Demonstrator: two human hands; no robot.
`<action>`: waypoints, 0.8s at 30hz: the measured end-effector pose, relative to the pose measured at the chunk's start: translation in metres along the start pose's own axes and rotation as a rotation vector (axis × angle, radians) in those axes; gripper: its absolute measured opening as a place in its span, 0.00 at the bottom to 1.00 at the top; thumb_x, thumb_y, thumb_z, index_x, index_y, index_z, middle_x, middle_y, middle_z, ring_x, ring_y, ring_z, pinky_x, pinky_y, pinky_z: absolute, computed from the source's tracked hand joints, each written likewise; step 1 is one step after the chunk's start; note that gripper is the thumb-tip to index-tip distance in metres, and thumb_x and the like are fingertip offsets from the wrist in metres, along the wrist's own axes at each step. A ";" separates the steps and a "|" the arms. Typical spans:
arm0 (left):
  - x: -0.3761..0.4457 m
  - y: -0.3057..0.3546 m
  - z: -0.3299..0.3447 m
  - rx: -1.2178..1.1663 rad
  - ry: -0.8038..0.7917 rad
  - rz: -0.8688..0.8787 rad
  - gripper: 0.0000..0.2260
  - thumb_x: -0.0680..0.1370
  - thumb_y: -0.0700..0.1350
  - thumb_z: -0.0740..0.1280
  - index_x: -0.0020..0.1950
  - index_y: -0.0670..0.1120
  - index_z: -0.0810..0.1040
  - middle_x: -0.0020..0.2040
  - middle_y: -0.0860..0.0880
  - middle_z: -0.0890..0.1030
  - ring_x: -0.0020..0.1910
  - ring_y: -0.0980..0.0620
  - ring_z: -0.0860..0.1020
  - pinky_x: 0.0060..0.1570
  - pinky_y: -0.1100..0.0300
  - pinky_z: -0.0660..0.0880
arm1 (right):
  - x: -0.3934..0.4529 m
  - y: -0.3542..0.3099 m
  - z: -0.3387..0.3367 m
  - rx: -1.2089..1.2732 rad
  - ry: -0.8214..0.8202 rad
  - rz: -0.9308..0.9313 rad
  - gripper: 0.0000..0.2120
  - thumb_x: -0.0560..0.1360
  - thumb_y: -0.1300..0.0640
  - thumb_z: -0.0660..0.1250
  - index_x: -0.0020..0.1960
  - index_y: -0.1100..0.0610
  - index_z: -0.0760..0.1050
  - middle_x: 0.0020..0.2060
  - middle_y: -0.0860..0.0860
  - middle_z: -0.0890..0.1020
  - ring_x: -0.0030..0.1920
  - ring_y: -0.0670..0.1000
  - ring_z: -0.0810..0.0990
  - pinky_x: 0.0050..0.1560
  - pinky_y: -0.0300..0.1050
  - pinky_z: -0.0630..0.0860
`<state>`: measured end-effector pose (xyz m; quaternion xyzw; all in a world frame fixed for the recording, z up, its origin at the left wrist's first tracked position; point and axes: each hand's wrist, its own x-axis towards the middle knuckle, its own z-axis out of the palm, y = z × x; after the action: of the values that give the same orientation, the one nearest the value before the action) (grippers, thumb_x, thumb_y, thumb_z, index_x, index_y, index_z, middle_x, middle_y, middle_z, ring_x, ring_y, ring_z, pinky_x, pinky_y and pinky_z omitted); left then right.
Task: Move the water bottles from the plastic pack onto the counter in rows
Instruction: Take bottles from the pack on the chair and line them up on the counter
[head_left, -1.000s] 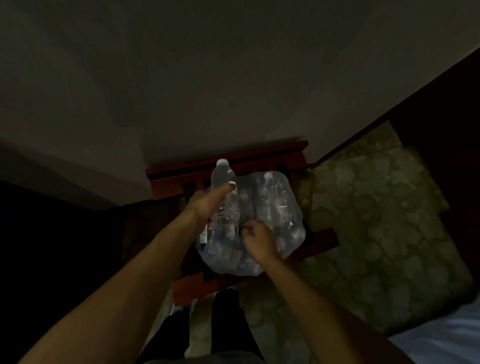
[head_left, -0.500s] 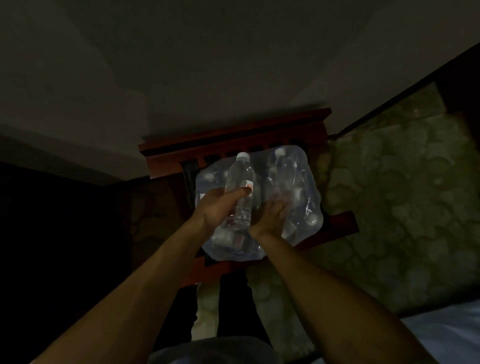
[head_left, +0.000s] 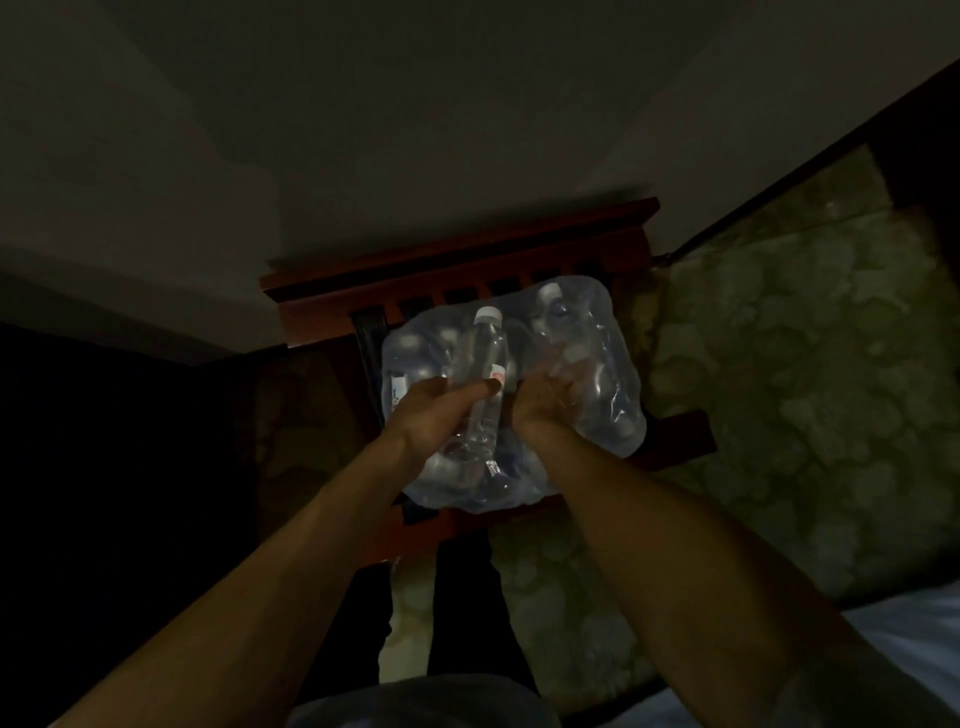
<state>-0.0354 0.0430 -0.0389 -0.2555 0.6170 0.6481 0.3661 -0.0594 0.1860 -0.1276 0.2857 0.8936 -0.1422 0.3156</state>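
A clear plastic pack (head_left: 608, 395) of water bottles lies on a dark red wooden chair (head_left: 457, 270). My left hand (head_left: 431, 410) is closed around one clear water bottle (head_left: 485, 364) with a white cap, held upright above the pack. My right hand (head_left: 545, 397) reaches into the pack beside it, its fingers buried in the plastic wrap; what they touch is hidden. Several more bottles show dimly through the wrap. The room is very dark.
A pale wall (head_left: 415, 130) rises behind the chair. A patterned green floor (head_left: 779, 364) spreads to the right. A white bed edge (head_left: 914, 639) shows at the lower right. My dark trouser legs (head_left: 462, 613) stand below the chair. The left side is in black shadow.
My left hand has brought the bottle from the pack's left edge to over its middle. My right hand has moved up from the near side and pushed deeper into the wrap.
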 end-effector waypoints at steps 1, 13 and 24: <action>0.001 -0.001 0.000 -0.001 -0.007 0.001 0.12 0.75 0.55 0.72 0.49 0.46 0.82 0.34 0.54 0.85 0.32 0.60 0.83 0.30 0.67 0.76 | 0.002 -0.001 -0.003 0.009 0.003 0.034 0.44 0.77 0.48 0.65 0.79 0.55 0.37 0.77 0.65 0.49 0.75 0.66 0.56 0.70 0.64 0.60; 0.011 -0.006 0.002 0.010 -0.052 0.006 0.13 0.75 0.55 0.71 0.47 0.45 0.83 0.37 0.50 0.85 0.37 0.54 0.84 0.39 0.59 0.78 | 0.006 0.025 -0.016 -0.157 -0.103 0.002 0.24 0.81 0.49 0.58 0.71 0.63 0.66 0.69 0.61 0.71 0.69 0.60 0.70 0.68 0.52 0.66; -0.003 0.008 0.014 -0.029 0.018 -0.091 0.21 0.74 0.59 0.71 0.58 0.45 0.82 0.50 0.47 0.86 0.50 0.48 0.84 0.45 0.56 0.79 | -0.025 0.014 -0.046 0.009 -0.145 -0.114 0.18 0.81 0.49 0.58 0.60 0.62 0.75 0.56 0.57 0.80 0.49 0.54 0.78 0.45 0.44 0.71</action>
<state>-0.0382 0.0567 -0.0307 -0.2945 0.5984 0.6374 0.3860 -0.0574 0.2062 -0.0775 0.2246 0.8826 -0.1845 0.3694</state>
